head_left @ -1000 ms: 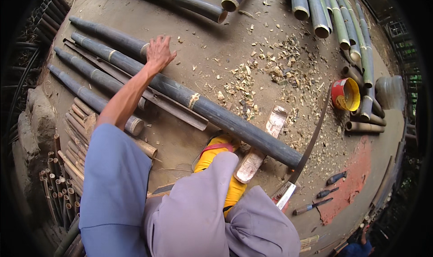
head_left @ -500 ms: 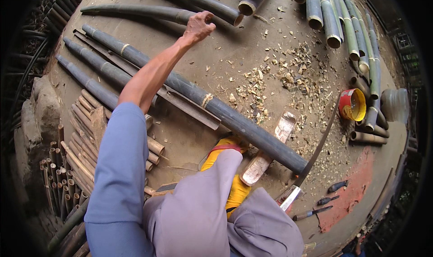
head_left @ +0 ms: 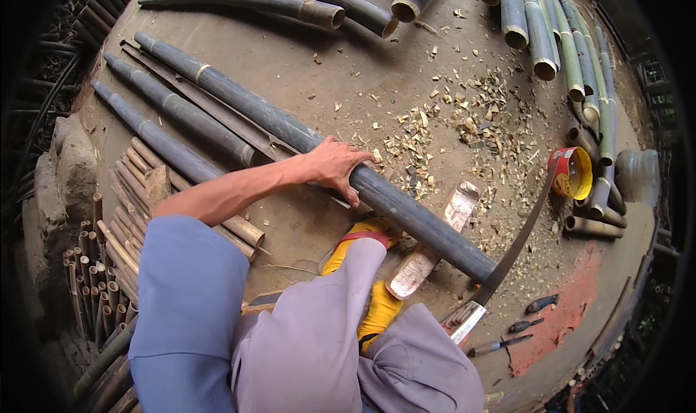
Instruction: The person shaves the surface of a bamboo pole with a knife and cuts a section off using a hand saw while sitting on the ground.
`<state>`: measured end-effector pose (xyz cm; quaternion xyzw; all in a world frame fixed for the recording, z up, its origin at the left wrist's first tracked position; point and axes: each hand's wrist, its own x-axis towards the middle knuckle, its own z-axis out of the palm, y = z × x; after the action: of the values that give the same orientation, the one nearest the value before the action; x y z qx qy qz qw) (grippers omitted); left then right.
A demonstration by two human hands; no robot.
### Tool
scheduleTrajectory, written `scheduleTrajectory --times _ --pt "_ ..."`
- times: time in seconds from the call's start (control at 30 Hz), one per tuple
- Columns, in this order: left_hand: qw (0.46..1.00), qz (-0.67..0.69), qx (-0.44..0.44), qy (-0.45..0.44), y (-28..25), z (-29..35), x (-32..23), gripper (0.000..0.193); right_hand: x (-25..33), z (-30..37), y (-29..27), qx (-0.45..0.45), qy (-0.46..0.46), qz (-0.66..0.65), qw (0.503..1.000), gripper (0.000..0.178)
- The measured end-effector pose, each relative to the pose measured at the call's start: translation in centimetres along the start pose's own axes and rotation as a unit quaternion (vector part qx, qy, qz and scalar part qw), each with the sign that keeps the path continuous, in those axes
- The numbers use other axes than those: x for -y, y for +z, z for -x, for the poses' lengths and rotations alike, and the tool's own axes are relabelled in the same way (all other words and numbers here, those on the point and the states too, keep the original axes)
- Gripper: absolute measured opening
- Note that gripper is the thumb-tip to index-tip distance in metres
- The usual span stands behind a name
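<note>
A long dark bamboo pole (head_left: 409,209) lies slantwise across the middle. My left hand (head_left: 335,167) spans it from above, thumb on the near side and fingers over the far side, gripping it. Its lower right end rests across a pale, worn wooden block (head_left: 413,272) beside my yellow-covered foot (head_left: 380,313). At that end a long, curved-looking dark blade (head_left: 528,228) crosses the pole's tip, with a white handle (head_left: 467,322) by my right knee. My right hand does not show; no fingers can be made out at the handle.
Pale chips (head_left: 417,134) litter the ground beyond the pole. Green bamboo poles (head_left: 540,43) lie at the far right, near a red and yellow tub (head_left: 580,174). Several small tools (head_left: 542,302) lie by a red patch. Cut bamboo pieces (head_left: 239,228) are stacked at left.
My left hand has come down and nearer from above the far poles onto the middle pole. The pole and the wooden block look unmoved; the blade has shifted slightly at most.
</note>
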<state>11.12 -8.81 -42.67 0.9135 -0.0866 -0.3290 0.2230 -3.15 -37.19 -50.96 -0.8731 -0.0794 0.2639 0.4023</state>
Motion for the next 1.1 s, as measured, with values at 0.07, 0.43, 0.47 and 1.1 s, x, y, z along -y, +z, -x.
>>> scheduleTrajectory --times 0.07,0.43,0.47,1.1 --pt "0.995 0.037 0.096 0.018 -0.6 -1.2 0.9 0.099 -0.1 -0.4 1.1 0.007 -0.004 0.007 1.000 0.047" --pt "0.985 -0.120 0.040 -0.117 -3.0 4.1 11.3 0.063 -1.4 -3.6 6.8 0.018 0.013 0.062 0.998 0.047" --pt "0.984 -0.108 0.046 -0.135 -3.1 3.6 11.4 0.065 -1.2 -4.0 7.3 0.020 0.009 0.060 0.998 0.047" --pt "0.959 -0.155 0.154 -0.179 -7.1 -2.0 12.2 0.077 -2.1 -1.1 1.4 -0.044 -0.023 -0.004 0.999 0.046"
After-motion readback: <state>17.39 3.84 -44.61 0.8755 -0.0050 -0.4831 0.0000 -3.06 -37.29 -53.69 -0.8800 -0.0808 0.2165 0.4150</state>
